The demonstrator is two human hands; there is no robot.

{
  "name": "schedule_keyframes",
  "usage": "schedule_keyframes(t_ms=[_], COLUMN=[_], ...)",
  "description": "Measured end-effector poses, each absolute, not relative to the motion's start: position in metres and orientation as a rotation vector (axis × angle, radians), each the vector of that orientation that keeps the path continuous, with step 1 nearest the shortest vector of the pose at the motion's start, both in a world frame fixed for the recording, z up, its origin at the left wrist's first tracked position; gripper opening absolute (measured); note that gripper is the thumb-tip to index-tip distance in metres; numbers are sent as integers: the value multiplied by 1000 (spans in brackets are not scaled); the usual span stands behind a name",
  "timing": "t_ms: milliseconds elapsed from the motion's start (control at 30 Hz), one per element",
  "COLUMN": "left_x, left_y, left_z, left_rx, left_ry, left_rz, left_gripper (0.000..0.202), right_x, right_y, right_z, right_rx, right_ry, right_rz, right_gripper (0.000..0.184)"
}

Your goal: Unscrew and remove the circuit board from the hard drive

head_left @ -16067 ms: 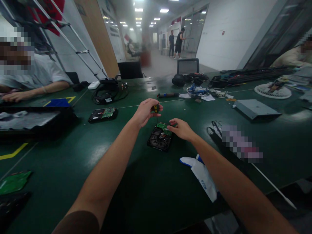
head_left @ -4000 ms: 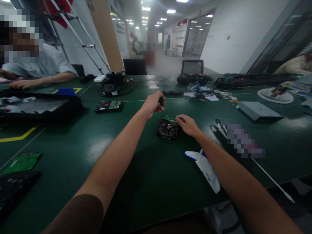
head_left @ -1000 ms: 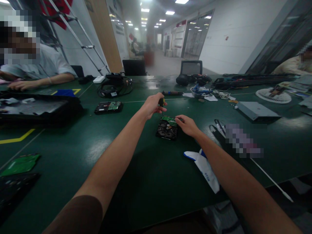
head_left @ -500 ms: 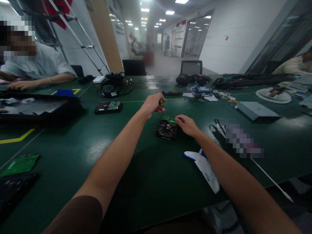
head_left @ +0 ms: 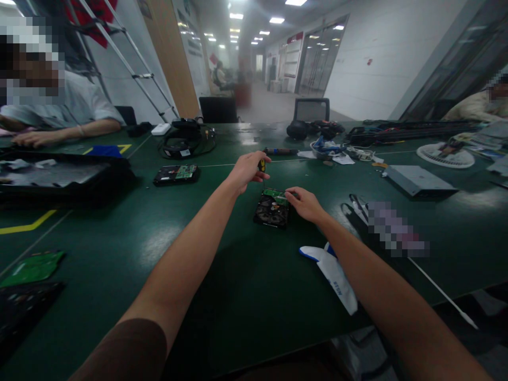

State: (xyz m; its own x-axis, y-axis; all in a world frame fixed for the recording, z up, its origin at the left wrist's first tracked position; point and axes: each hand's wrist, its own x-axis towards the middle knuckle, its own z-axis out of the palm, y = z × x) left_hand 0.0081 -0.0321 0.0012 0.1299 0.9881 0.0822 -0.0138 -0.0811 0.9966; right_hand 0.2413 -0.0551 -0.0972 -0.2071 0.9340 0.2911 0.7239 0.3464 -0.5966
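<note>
A black hard drive (head_left: 271,210) with a green circuit board at its far end lies on the dark green table (head_left: 238,275). My left hand (head_left: 246,170) is closed round the yellow-and-black handle of a small screwdriver (head_left: 262,166), held upright with its tip down over the drive's far edge. My right hand (head_left: 305,203) rests on the drive's right far corner, fingers curled against the circuit board and holding the drive in place.
A second hard drive (head_left: 177,173) lies to the left, with a coiled cable (head_left: 186,142) behind it. A white-and-blue glove (head_left: 333,278) lies near my right forearm. A grey metal box (head_left: 418,181) sits right. A seated person's forearm (head_left: 59,135) rests at far left.
Over the last second my left hand has turned slightly on the screwdriver handle, showing more of its yellow part. My right hand and the drive have stayed put.
</note>
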Motion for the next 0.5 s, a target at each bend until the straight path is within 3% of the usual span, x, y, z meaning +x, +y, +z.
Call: schedule_keyframes(t_ms=[500], left_x=[10], left_y=[-33], left_z=[1], left_rx=[1250], left_ry=[988], left_rz=[1103], left_gripper=[25], right_x=[241], right_y=[-54], right_z=[-98], right_rx=[-1438], right_ry=[-2000], right_rz=[456], right_gripper=[30])
